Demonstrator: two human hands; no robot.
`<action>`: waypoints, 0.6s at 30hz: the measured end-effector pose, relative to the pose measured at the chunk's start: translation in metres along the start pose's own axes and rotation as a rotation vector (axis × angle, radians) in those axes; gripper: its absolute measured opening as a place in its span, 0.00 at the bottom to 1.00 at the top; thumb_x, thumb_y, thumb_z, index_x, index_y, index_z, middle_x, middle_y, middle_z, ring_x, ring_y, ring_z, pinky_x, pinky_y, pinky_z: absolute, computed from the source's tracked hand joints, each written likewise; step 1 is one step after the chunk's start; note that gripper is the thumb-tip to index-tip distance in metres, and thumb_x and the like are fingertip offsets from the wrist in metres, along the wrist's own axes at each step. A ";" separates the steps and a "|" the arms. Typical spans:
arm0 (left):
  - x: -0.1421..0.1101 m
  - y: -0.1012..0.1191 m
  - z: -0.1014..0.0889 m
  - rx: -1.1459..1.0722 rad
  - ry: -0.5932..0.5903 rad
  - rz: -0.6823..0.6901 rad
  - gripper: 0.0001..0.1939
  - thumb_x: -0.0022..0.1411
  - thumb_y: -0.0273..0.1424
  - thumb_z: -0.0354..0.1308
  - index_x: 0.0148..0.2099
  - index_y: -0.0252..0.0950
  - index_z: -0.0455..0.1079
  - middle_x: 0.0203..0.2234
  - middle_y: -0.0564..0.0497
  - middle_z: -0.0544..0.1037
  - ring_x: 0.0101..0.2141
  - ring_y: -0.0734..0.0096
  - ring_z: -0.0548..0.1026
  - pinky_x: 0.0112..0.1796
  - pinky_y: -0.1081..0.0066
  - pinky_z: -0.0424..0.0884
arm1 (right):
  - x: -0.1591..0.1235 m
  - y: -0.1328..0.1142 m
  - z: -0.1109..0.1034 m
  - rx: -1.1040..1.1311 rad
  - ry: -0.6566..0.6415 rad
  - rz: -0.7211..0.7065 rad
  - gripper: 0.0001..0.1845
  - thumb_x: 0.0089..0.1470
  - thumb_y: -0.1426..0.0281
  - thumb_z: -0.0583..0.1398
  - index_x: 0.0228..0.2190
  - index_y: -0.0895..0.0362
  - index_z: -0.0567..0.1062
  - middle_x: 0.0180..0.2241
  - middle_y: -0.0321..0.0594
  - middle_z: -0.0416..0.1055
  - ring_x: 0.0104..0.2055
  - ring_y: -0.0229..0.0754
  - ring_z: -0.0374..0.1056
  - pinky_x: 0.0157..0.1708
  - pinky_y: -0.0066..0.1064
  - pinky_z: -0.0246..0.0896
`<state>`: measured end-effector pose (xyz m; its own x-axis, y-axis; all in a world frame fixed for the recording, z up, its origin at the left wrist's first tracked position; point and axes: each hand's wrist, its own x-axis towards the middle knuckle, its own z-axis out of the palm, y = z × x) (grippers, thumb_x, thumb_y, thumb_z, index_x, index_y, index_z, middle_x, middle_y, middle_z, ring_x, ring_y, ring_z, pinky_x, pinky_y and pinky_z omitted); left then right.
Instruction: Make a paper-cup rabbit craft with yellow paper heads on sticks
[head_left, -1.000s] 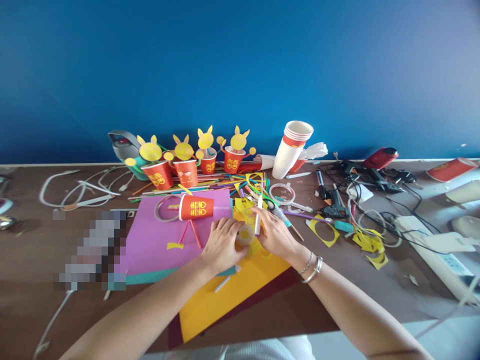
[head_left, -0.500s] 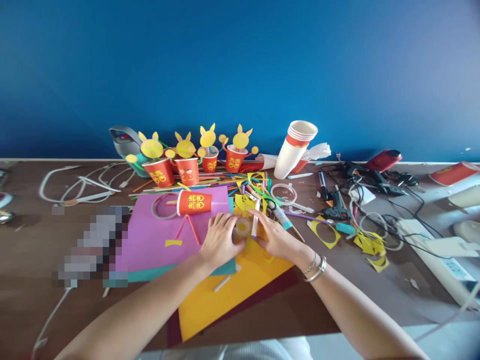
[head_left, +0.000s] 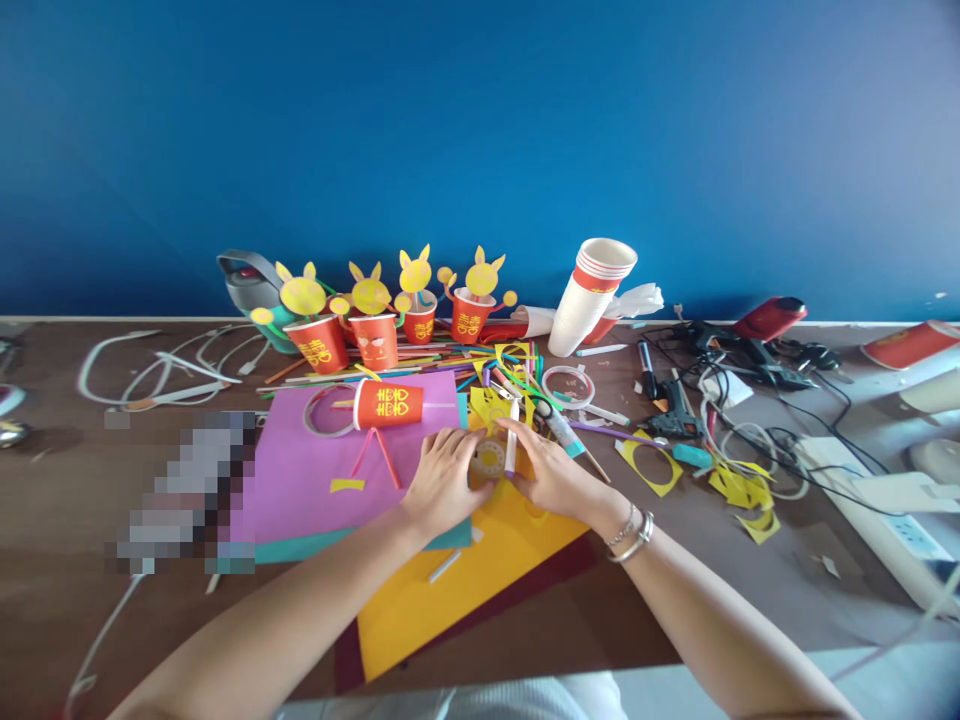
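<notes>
My left hand (head_left: 444, 478) curls its fingers around the left side of a small see-through round disc (head_left: 489, 458) with a pale rim; its exact kind is unclear. Beside the disc, a white marker (head_left: 512, 440) with a purple end stands nearly upright in the fingers of my right hand (head_left: 559, 475). Both hands are over the orange-yellow paper sheet (head_left: 442, 610). Left of them, a red paper cup (head_left: 388, 403) lies on its side on purple paper (head_left: 300, 480), with pink strip legs (head_left: 384, 455) pointing toward me. A yellow paper strip (head_left: 347, 486) lies by the legs.
Several red cups with yellow paper animal heads (head_left: 371, 293) stand along the wall. A tall stack of cups (head_left: 589, 300) leans right of them. Farther right lie yellow offcuts (head_left: 652, 465), a glue gun (head_left: 679, 415), tangled cables and a power strip (head_left: 900, 530).
The disc and my left hand have shifted very slightly to the right. My right hand keeps its place with the marker.
</notes>
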<state>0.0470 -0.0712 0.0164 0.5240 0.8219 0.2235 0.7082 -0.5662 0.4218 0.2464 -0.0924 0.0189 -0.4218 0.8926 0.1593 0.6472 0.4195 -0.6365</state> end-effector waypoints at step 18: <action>0.001 0.003 -0.005 -0.016 -0.062 -0.042 0.24 0.52 0.31 0.62 0.52 0.37 0.67 0.46 0.45 0.75 0.49 0.54 0.70 0.47 0.56 0.64 | 0.002 0.001 -0.003 0.465 0.253 0.114 0.29 0.51 0.79 0.55 0.55 0.53 0.60 0.52 0.49 0.70 0.53 0.50 0.69 0.52 0.46 0.66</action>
<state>0.0470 -0.0711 0.0226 0.5223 0.8393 0.1510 0.7230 -0.5297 0.4435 0.2483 -0.0901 0.0203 -0.1621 0.9642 0.2100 0.3061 0.2514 -0.9182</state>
